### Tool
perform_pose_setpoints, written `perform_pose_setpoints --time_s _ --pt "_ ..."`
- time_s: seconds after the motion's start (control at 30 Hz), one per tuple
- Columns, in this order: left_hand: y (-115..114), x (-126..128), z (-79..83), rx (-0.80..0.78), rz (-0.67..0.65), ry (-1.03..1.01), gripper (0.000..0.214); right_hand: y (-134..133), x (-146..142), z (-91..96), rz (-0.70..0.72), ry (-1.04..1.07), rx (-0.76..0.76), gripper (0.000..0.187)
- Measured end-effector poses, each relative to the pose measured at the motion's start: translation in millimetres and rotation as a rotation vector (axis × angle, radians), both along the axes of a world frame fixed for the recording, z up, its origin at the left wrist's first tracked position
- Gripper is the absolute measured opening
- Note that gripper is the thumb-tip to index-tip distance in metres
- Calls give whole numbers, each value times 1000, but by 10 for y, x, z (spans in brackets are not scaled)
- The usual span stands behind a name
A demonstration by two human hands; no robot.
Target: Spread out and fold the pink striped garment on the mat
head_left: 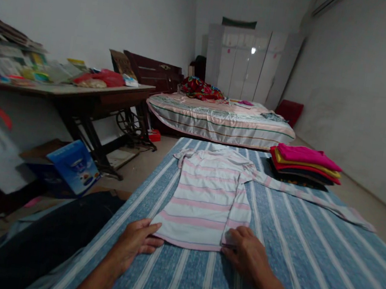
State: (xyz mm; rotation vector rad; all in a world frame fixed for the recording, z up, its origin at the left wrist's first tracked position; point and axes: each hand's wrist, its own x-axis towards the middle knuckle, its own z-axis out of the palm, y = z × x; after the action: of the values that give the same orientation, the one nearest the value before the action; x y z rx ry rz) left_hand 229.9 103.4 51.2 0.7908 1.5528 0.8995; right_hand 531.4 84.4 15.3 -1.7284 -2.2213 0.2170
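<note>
A white shirt with pink stripes (pixel 207 198) lies flat on a blue striped sheet (pixel 299 256), one long sleeve stretched out to the right. My left hand (pixel 137 241) rests at the hem's near left corner, its fingers curled around the edge. At the near right corner, my right hand (pixel 248 252) pinches the hem where a folded side panel ends.
A stack of folded clothes (pixel 304 166) in pink, yellow and red sits at the sheet's far right. A striped bed (pixel 220 119) stands beyond. On the left are a cluttered sewing table (pixel 79 95) and a blue box (pixel 74 165). A dark garment (pixel 48 234) lies beside my left arm.
</note>
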Motion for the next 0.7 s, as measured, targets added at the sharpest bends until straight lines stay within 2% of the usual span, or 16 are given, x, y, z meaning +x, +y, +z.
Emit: perform_pose_setpoints --time_s 0.1,0.2,0.27,0.33,0.43,0.5,0.57,0.7 --pt "28 27 -23 -11 43 34 34 51 -72 -26 -9 -68 11 9" --pt "27 44 -3 21 79 40 30 123 2 -27 -37 82 -23 20" --pt "20 23 52 63 99 32 29 154 125 26 -86 355 -45 23" --pt "14 -42 131 107 123 9 30 145 284 100 -201 743 -11 25" --pt "5 -201 228 158 175 -19 34 28 529 156 -486 1309 115 32" --pt "-10 -297 234 158 189 17 34 -109 653 108 -651 1514 144 40" --pt "-34 -343 185 115 168 86 32 -263 722 0 -728 1539 79 44" --pt "-91 -277 40 41 81 185 31 -488 741 -219 -737 1457 -56 41"
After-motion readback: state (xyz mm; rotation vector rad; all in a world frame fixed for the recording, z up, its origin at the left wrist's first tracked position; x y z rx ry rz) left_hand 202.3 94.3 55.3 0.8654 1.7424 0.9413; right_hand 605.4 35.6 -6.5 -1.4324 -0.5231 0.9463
